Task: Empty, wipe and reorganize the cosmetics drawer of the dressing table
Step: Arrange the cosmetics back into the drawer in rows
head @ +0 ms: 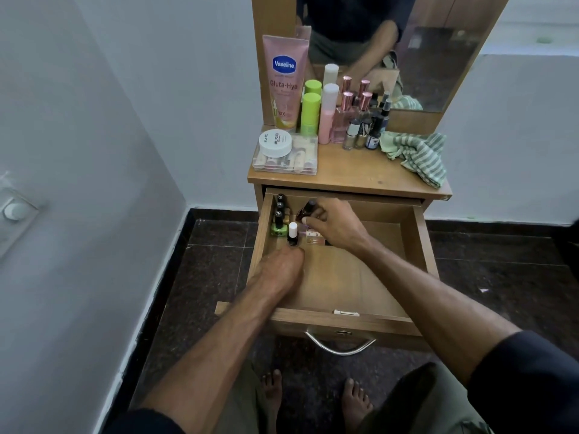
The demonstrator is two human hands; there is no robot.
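The left hand (pixel 280 267) grips a white-capped polish bottle (pixel 292 234) in the open drawer (pixel 419 242); the right hand (pixel 335 227) pinches a dark bottle (pixel 307 209). Three black-capped bottles (pixel 279 211) line the left wall. On the counter (pixel 351 173) lies one striped cloth (pixel 416 151).

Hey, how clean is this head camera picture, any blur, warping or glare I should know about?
Head view: wide-angle warping bows the walls and the drawer edges; the right hand and the dark bottle it holds are slightly motion-blurred; the left hand by the white-capped bottle is sharper; the mirror shows a dim reflection without harsh glare; lighting is soft and even.
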